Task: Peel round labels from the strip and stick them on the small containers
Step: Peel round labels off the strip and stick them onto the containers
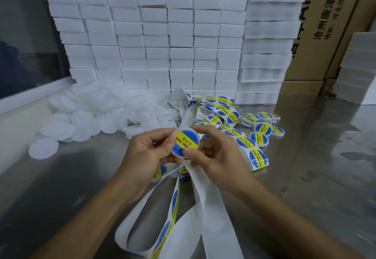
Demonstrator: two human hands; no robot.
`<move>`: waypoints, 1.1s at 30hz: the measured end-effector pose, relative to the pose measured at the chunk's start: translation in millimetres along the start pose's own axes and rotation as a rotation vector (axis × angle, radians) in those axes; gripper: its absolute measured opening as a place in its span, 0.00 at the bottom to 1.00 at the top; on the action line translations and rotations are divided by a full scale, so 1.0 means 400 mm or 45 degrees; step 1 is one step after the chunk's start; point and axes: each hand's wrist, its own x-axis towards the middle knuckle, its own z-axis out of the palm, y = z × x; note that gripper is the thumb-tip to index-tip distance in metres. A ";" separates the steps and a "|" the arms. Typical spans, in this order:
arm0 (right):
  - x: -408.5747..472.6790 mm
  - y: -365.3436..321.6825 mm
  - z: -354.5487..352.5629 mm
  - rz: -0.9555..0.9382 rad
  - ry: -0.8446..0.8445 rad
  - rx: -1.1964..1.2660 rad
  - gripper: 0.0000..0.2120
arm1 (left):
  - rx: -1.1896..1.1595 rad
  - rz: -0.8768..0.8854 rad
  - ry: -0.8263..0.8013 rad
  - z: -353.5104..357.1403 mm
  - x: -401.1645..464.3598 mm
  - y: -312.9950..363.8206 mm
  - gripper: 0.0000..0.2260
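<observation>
label strip (pixel 211 214): white backing, loops at 6 o'clock over the steel table (pixel 305 177), runs up under both hands. left hand (pixel 146 153) and right hand (pixel 215 157): at centre, fingers curled, both pinching one small container (pixel 186 142); blue-and-yellow round label (pixel 188 139) on its face, right thumb on its lower edge. labelled containers (pixel 262 128): cluster at 2 o'clock. plain white containers (pixel 85 116): heap at 10 o'clock. white boxes (pixel 154 41): stacked wall at 12 o'clock. cardboard cartons (pixel 325 24): behind.
</observation>
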 end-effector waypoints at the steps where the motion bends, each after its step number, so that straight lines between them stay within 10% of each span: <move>1: 0.001 -0.002 -0.001 0.014 0.021 0.042 0.12 | 0.015 -0.004 0.013 0.000 0.001 -0.002 0.10; 14: 0.003 0.015 -0.008 -0.061 0.169 -0.182 0.07 | 0.049 -0.020 0.108 0.016 0.002 -0.017 0.08; 19: -0.004 0.018 -0.009 -0.381 0.114 -0.652 0.28 | 0.078 -0.039 0.153 0.009 0.001 -0.019 0.07; 25: 0.008 0.006 -0.053 -0.491 0.154 -0.681 0.17 | 0.191 0.015 0.142 0.024 -0.003 -0.024 0.11; 33: 0.040 0.140 -0.301 0.107 0.754 -0.862 0.10 | 0.758 0.159 0.143 -0.008 0.011 -0.067 0.05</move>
